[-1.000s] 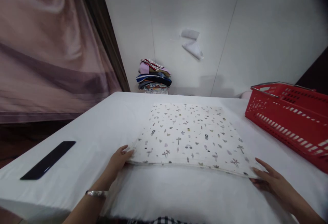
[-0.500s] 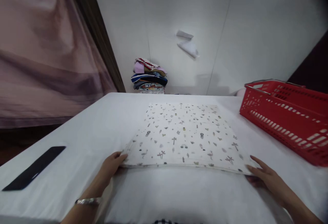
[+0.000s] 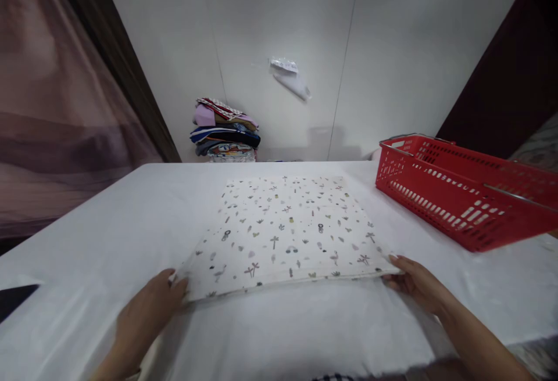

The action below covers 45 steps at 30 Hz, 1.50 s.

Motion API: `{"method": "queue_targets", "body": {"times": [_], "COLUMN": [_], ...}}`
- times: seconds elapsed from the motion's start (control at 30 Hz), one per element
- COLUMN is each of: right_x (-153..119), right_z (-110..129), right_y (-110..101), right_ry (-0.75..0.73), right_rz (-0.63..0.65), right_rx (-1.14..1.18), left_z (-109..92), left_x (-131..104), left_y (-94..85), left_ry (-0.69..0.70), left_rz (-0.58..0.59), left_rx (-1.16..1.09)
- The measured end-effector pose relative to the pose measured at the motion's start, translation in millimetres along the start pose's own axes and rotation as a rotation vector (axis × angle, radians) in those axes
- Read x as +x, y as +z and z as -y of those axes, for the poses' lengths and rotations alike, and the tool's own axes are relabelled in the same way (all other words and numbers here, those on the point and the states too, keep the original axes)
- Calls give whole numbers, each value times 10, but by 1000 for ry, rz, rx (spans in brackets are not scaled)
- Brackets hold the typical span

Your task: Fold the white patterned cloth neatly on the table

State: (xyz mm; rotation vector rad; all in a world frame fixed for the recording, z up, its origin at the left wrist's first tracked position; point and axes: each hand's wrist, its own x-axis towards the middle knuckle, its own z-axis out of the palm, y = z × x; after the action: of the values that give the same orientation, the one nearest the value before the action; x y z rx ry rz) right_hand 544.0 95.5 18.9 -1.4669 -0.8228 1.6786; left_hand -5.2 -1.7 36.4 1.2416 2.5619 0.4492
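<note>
A white cloth printed with small palms, flamingos and leaves lies spread on the white-covered table. Its near edge looks doubled, as if folded in layers. My left hand pinches the near left corner, fingers closed on the fabric. At the near right corner, my right hand grips the cloth between thumb and fingers. The near edge is drawn taut between both hands, slightly lower on the left. The cloth's far part rests flat.
A red plastic basket with wire handles stands on the right of the table. Several folded clothes are stacked beyond the far edge, by a white wall. A dark flat object lies at the left. A pink curtain hangs at far left.
The view has turned to the right, so everything sits further left in the picture. Both hands keep their hold on the cloth's near corners; the left one appears closer to me.
</note>
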Motion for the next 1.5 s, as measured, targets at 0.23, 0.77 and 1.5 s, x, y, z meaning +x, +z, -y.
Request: {"method": "queue_targets", "body": {"times": [0.23,0.77,1.5], "right_x": [-22,-20,13], "right_z": [142,444,82], "right_y": [211,359,-94], "right_ry": [-108,-264,23], "right_rz": [61,28,-102], "right_rx": [19,-308,-433], "left_z": [-1581,-3235,57], "left_x": [-581,-1348,38], "left_y": [410,1384,3], "left_ry": [643,1068,-54], "left_rz": [169,311,71], "left_rx": [-183,-214,61]}}
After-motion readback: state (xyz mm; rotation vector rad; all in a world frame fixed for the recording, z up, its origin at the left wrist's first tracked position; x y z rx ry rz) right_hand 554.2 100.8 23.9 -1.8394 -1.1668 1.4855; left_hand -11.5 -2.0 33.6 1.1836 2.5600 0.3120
